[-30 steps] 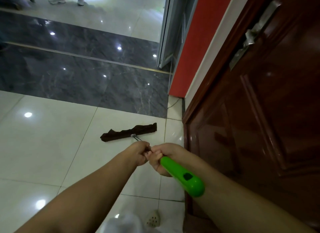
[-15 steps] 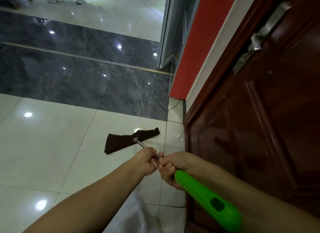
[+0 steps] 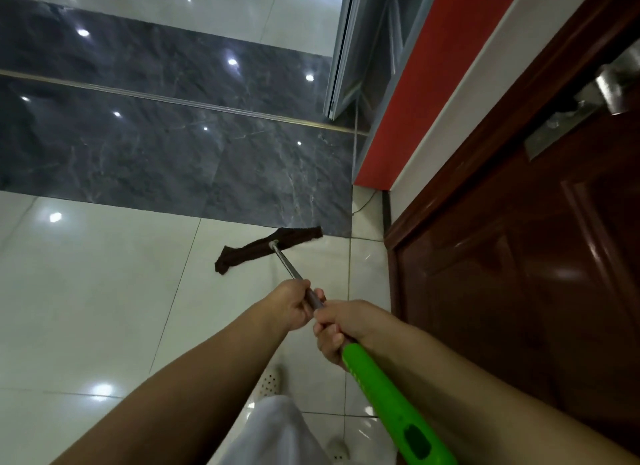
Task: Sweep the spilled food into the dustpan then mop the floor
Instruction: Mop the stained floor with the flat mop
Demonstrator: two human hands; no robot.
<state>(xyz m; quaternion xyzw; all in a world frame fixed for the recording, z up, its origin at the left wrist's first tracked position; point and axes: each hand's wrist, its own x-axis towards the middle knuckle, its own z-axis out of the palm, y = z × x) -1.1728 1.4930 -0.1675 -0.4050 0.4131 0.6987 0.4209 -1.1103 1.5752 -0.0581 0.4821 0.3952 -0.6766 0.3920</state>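
Ideally, with my left hand (image 3: 294, 303) and right hand (image 3: 341, 326) gripping the steel, green-handled mop (image 3: 292, 274), I kept its brown cloth head (image 3: 266, 251) flat on the glossy white tile floor (image 3: 104, 291).

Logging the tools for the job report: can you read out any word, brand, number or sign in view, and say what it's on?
None can be read.
Green mop handle: faint raised marks near the right hand, too blurred to read.
Brown door and its metal lever: no lettering visible.
Brown mop cloth: no label visible.
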